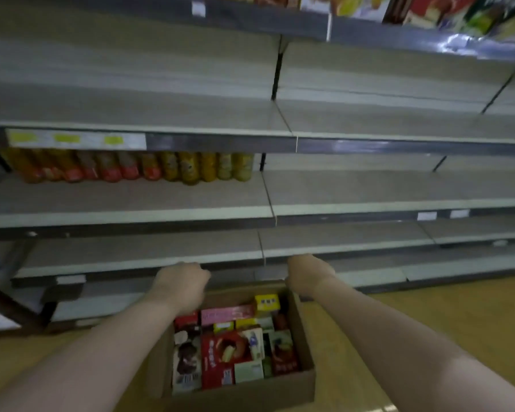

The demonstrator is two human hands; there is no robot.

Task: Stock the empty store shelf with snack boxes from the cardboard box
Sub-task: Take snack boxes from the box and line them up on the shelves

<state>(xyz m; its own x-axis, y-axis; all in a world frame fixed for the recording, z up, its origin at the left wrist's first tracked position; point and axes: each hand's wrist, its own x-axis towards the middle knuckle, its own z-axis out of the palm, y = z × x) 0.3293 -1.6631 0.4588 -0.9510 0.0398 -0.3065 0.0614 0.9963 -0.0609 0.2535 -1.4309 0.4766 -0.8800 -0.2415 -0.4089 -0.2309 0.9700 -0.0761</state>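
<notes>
Bare grey shelves (399, 203) above cardboard box (305, 337) on yellow floor (414, 316)

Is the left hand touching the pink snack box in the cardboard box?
Apart. The head view shows the left hand at the cardboard box far rim, with a gap to the pink snack box.

A row of orange and yellow cans (131, 168) stands on a middle shelf, left side.

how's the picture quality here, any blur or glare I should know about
Head view: dim overall, motion-blurred, so print on the snack boxes is unreadable; wide-angle lens bows the shelf edges; glare on the upper-right shelf strip; both hands soft-edged.
</notes>
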